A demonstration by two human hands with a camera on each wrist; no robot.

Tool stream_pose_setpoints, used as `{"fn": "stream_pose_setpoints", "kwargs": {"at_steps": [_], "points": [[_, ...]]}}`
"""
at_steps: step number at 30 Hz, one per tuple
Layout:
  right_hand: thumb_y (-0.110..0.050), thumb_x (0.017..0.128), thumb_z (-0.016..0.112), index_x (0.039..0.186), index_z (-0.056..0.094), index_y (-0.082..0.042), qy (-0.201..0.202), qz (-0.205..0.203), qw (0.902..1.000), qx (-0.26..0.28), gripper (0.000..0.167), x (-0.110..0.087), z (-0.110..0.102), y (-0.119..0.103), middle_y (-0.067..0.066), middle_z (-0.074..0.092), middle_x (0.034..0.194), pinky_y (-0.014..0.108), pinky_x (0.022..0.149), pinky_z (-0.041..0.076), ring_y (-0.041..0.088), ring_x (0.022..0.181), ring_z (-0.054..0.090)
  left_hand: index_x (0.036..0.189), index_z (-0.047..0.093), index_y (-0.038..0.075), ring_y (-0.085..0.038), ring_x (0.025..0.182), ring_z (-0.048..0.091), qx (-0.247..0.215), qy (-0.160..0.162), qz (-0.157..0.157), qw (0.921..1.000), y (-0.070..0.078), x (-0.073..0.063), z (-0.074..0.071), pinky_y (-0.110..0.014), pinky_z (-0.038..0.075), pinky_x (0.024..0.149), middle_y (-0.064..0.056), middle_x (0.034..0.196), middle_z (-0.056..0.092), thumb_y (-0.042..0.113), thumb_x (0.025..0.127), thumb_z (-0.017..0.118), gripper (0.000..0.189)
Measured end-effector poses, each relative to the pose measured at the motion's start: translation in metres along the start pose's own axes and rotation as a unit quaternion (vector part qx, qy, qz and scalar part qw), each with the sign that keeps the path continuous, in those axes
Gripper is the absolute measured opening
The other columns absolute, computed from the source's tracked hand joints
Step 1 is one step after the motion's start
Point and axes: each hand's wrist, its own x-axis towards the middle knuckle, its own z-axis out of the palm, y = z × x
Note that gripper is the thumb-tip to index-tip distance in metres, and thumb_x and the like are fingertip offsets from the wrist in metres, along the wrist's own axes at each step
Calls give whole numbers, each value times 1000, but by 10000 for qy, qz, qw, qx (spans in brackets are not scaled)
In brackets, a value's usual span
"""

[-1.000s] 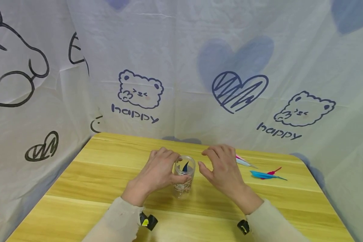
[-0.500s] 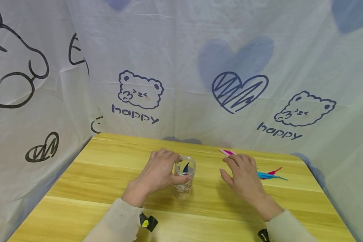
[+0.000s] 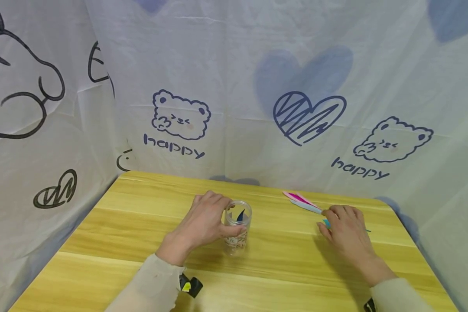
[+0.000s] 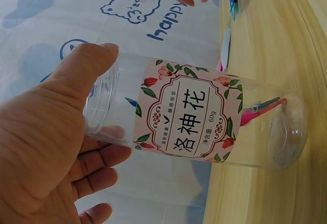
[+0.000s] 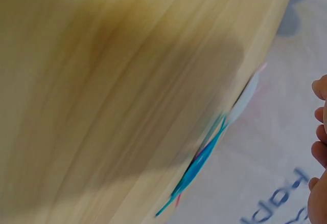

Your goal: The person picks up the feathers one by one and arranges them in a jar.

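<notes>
A clear plastic jar (image 3: 235, 236) with a pink flowered label (image 4: 186, 112) stands upright on the table. My left hand (image 3: 200, 227) grips it near its open rim, thumb on the near side. Inside the jar are a feather with a dark blue tip (image 3: 240, 216) and something pink (image 4: 255, 114), partly hidden by the label. My right hand (image 3: 347, 232) hovers over a bright blue feather (image 5: 198, 169), its fingers loosely bent and holding nothing. In the head view the hand covers most of that feather.
Past my right hand, pink feathers (image 3: 296, 196) and a pale bluish feather (image 3: 306, 206) lie together near the back edge of the wooden table (image 3: 148, 216). A printed cloth (image 3: 242, 143) hangs just behind the table.
My right hand has moved from beside the jar rightward to over the blue feather, uncovering the pink and pale feathers. My left hand and the jar have stayed put.
</notes>
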Motion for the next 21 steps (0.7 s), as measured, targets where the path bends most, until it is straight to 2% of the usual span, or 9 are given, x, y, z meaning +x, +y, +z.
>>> {"fn": "stream_pose_setpoints", "kwargs": {"at_steps": [10,15,21], "points": [[-22,84,80,103,72,-2,-64,114,9990,-422,29,-19,-3,49,17,68,102,64,96,44,44,100,60,125,72,15,-24,122,58,12,-39,-30,10000,0,1,0,-47,40,105,0,124,72,68,83,79,68],[-11,77,85,97,74,-2,18,91,9990,-441,24,-30,-2,67,14,69,98,64,93,44,43,98,59,125,72,15,-24,122,58,25,-53,8,10000,0,3,1,-47,40,105,-1,125,72,68,84,78,68],[-8,77,87,97,76,-3,-431,327,9964,-651,24,-37,0,79,13,68,98,65,93,43,42,100,57,126,72,15,-24,123,58,21,-64,-22,10000,1,3,1,-47,40,106,-1,126,72,68,84,78,68]]}}
